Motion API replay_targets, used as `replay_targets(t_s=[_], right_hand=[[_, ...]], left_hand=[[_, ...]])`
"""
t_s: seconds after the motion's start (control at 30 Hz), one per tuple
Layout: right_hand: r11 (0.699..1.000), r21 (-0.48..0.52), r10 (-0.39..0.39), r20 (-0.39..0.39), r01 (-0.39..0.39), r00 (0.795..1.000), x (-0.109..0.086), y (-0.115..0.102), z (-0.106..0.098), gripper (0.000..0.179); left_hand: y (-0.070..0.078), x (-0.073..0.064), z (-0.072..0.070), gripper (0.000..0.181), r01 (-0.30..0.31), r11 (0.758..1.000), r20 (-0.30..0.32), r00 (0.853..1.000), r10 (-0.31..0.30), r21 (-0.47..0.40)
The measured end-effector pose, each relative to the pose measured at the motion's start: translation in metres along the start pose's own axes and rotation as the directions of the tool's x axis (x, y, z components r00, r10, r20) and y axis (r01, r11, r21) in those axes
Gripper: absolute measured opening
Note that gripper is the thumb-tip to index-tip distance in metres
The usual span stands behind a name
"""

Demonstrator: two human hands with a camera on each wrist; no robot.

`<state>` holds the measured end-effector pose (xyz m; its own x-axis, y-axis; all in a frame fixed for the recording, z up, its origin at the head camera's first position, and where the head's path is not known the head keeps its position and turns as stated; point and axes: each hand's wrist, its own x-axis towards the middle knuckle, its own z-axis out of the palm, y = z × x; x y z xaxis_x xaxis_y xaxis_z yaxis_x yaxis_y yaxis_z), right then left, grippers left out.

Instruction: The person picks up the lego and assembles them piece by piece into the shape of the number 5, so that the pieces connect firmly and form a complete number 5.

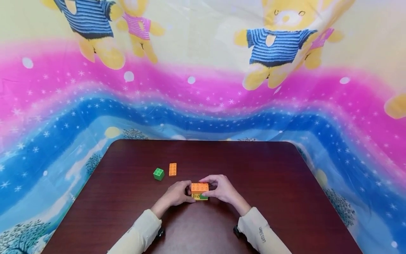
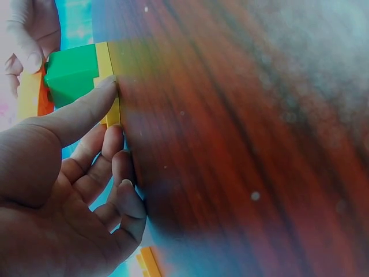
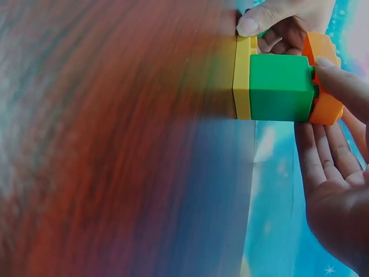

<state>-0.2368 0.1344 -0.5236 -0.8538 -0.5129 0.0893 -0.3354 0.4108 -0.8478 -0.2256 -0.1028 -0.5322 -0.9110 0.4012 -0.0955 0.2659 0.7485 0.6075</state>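
On the tabletop, a yellow building-block plate [image 3: 241, 86] carries a green block [image 3: 279, 88] on one end. An orange building-block plate [image 1: 200, 187] lies over the green block, slightly tilted, with the green studs showing between them in the right wrist view. My left hand [image 1: 178, 193] holds the yellow plate at its left end, thumb on the near side. My right hand [image 1: 222, 189] pinches the orange plate between thumb and fingers from the right. In the left wrist view the left thumb covers part of the yellow plate.
Behind and left of the hands lie a loose green block [image 1: 158, 174] and a second orange plate [image 1: 172, 169], side by side. The dark brown table [image 1: 269, 169] reaches back to a patterned cloth [image 1: 215, 91] that hangs behind it and along both sides.
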Motion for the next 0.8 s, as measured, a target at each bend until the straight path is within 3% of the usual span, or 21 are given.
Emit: replay_targets(t_s=[0.23,0.5,0.8], right_hand=[[0.999,-0.021,0.032,-0.012,-0.032,0.999,0.0013,-0.0018,0.0004,0.039],[0.997,-0.071,0.014,-0.026,-0.015,1.000,-0.0001,-0.0022,0.0029,0.038],[0.999,-0.018,0.043,-0.030,-0.043,0.999,-0.0005,-0.0007,0.0029,0.037]], left_hand=[[-0.0031,0.0013,0.0002,0.034,0.001,1.000,-0.002,1.000,-0.001,0.016],[-0.0033,0.0009,0.0005,0.035,0.000,1.000,-0.002,1.000,0.000,0.009],[-0.0015,0.0014,-0.0001,0.036,0.003,1.000,-0.002,1.000,-0.003,0.008]])
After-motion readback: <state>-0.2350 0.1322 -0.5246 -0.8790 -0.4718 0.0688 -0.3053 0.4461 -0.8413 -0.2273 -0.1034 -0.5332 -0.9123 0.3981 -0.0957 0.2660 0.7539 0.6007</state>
